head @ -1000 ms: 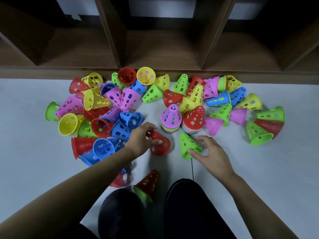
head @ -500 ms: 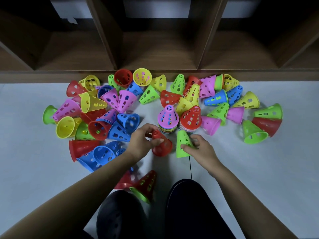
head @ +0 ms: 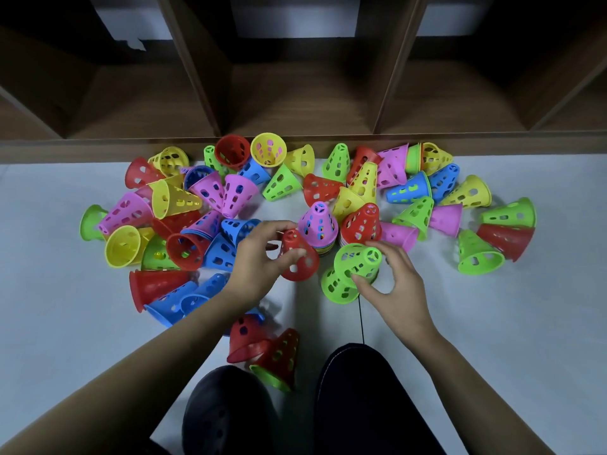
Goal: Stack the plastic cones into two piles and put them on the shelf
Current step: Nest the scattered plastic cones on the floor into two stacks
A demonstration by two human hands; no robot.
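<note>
Two short piles stand side by side on the white floor: one topped by a pink cone [head: 318,221], the other by a red cone [head: 361,223]. My left hand [head: 259,257] pinches a red cone [head: 298,256] lifted just left of the pink-topped pile, its tip pointing up. My right hand [head: 391,284] grips a green cone [head: 351,274], tilted, in front of the red-topped pile. Several loose cones in red, blue, yellow, pink and green lie scattered around. The wooden shelf [head: 295,103] runs along the far side with open compartments.
A cluster of red and blue cones [head: 164,287] lies to the left of my left arm. Two red cones and a green one [head: 266,349] rest by my knees. More green and red cones [head: 492,241] sit at the far right.
Both hands have lifted their cones off the floor. The red cone rose toward the pink-topped pile, and the green cone tipped up in my right hand.
</note>
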